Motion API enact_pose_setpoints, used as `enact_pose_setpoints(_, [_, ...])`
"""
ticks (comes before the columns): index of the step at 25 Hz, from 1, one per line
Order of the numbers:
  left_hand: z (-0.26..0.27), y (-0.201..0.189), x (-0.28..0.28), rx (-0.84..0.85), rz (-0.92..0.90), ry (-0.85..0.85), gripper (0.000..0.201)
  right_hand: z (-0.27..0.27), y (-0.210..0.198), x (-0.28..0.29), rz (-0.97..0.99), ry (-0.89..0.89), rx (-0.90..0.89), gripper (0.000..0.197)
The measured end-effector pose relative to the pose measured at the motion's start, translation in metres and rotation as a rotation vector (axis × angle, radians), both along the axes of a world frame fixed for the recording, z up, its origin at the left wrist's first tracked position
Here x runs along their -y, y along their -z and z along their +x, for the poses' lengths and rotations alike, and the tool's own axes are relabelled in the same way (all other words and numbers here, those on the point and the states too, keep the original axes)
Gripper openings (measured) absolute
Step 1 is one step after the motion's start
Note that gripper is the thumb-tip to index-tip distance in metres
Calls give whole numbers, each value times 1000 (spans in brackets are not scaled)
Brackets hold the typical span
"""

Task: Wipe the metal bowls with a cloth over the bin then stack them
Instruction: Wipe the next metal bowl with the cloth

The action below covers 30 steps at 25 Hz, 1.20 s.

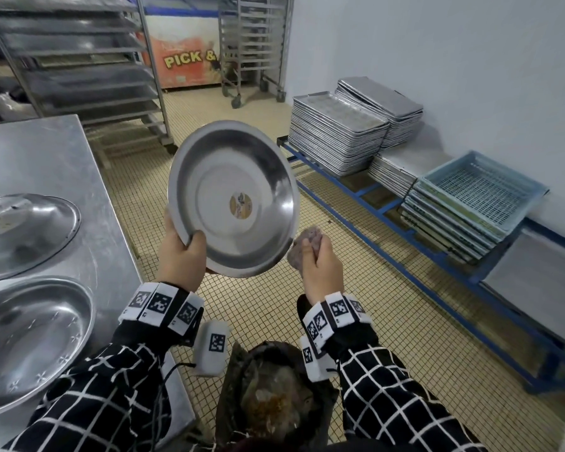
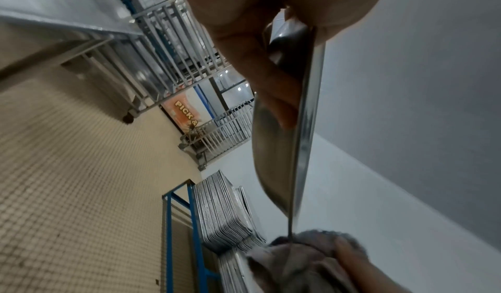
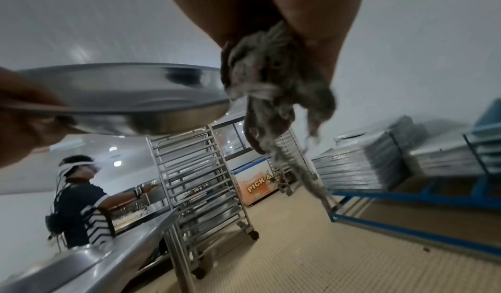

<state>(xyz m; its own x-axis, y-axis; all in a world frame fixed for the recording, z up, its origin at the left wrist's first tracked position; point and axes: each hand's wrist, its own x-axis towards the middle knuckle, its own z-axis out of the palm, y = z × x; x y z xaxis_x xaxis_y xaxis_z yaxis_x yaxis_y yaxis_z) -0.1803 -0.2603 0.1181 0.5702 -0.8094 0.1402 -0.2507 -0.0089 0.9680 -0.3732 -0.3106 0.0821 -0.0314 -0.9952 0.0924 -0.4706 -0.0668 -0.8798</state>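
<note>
I hold a shallow metal bowl (image 1: 234, 199) tilted up in front of me, its inside facing me with a round sticker in the middle. My left hand (image 1: 183, 252) grips its lower left rim, thumb inside; the left wrist view shows the bowl (image 2: 273, 164) edge-on. My right hand (image 1: 320, 259) clutches a bunched grey cloth (image 1: 309, 244) right at the bowl's lower right rim. The right wrist view shows the cloth (image 3: 271, 79) beside the bowl (image 3: 130, 96). The bin (image 1: 274, 399), lined with a dark bag and holding scraps, stands below my hands.
A steel table (image 1: 46, 158) on my left carries one upturned bowl (image 1: 23, 230) and one upright bowl (image 1: 26, 340). Stacked baking trays (image 1: 336, 135) and crates (image 1: 480, 194) sit on a blue frame along the right wall. Tray racks (image 1: 85, 60) stand behind. Another person (image 3: 78, 201) works at the table's far end.
</note>
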Motion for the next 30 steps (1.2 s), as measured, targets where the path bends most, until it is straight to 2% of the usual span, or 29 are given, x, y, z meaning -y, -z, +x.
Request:
enact_pose_setpoints(2, [0, 0, 0, 25, 31, 26, 42, 9, 4, -3, -90, -115, -66, 19])
enact_pose_setpoints(4, [-4, 0, -2, 34, 42, 57, 34, 26, 7, -11, -135, -304, -91, 23])
enact_pose_setpoints(6, [-9, -2, -3, 24, 31, 81, 26, 41, 11, -24, -218, -511, -193, 27])
enact_pose_setpoints(9, [-6, -11, -1, -10, 4, 93, 16, 45, 22, -36, -353, -696, -444, 57])
enact_pose_setpoints(12, [3, -17, -2, -108, -32, 85, 18, 25, 27, -17, -359, -676, -710, 68])
enact_pose_setpoints(15, [2, -18, -4, -112, -53, 99, 20, 3, 24, 16, -327, -565, -876, 60])
enact_pose_setpoints(18, [-3, -20, -3, -129, -57, 90, 17, 3, 19, 18, -306, -506, -823, 66])
enact_pose_setpoints(22, [-13, -22, 1, -97, -85, 69, 11, 41, 13, -27, -287, -595, -486, 71])
enact_pose_setpoints(24, [-19, -23, 0, -77, -69, 61, 9, 52, 13, -34, -272, -587, -399, 73])
enact_pose_setpoints(26, [-22, -25, -1, -76, -73, 66, 12, 50, 13, -32, -305, -578, -436, 72])
enact_pose_setpoints(28, [-18, -27, 1, -93, -92, 87, 16, 36, 13, -21, -350, -511, -551, 66])
enact_pose_setpoints(30, [-14, -28, 1, -114, -91, 109, 16, 16, 18, -1, -273, -418, -685, 55])
